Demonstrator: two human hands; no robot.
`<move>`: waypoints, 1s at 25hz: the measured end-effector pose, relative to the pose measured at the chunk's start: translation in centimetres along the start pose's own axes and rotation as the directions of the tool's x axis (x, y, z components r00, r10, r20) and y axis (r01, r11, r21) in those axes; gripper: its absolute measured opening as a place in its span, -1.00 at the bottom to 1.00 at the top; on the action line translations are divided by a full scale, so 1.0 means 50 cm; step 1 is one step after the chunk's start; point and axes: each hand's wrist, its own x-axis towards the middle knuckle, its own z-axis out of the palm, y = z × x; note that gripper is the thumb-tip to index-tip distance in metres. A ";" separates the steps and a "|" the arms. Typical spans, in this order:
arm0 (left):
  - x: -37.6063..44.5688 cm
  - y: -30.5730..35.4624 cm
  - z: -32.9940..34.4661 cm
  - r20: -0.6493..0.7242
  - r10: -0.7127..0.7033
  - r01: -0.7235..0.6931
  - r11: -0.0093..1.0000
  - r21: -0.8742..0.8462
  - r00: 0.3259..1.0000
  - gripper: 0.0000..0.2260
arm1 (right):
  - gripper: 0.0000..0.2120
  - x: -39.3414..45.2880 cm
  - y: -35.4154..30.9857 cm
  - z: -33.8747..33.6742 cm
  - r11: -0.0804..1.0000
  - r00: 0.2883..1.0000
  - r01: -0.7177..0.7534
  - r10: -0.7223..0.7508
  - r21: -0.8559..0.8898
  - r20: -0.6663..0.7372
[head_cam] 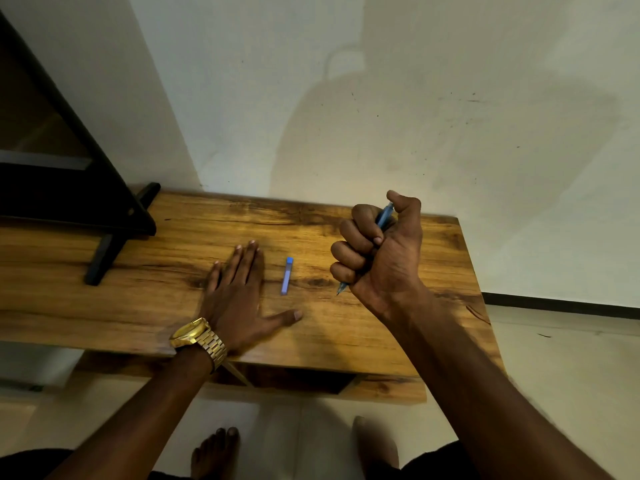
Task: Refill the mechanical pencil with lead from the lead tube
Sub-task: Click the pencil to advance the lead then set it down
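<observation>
My right hand (381, 252) is closed in a fist around a blue mechanical pencil (385, 216), held above the right part of the wooden table (138, 299). The thumb rests on the pencil's upper end, and its tip pokes out below the fist, pointing down. A small blue lead tube (286, 276) lies flat on the table between my hands, cap end away from me. My left hand (239, 299), with a gold watch on the wrist, lies flat and open on the table just left of the tube, thumb stretched out below it.
A black stand with a foot (114, 237) occupies the table's back left corner. A white wall runs directly behind the table. The table's right edge is near my right forearm. My bare feet (216, 452) are on the tiled floor below the front edge.
</observation>
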 end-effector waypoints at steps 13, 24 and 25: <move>-0.003 0.005 -0.014 0.024 -0.004 0.003 1.000 0.008 1.000 0.27 | -0.39 -0.018 0.010 0.017 0.977 0.999 0.053 -0.055 -0.207 -0.001; -0.003 0.002 -0.012 0.023 -0.004 0.003 1.000 0.010 1.000 0.28 | -0.47 -0.007 0.015 0.020 0.987 0.997 0.065 -0.060 -0.144 0.041; -0.003 0.002 -0.011 0.021 -0.006 0.005 1.000 0.009 1.000 0.28 | -0.48 -0.007 0.014 0.019 0.991 0.997 0.066 -0.060 -0.120 0.048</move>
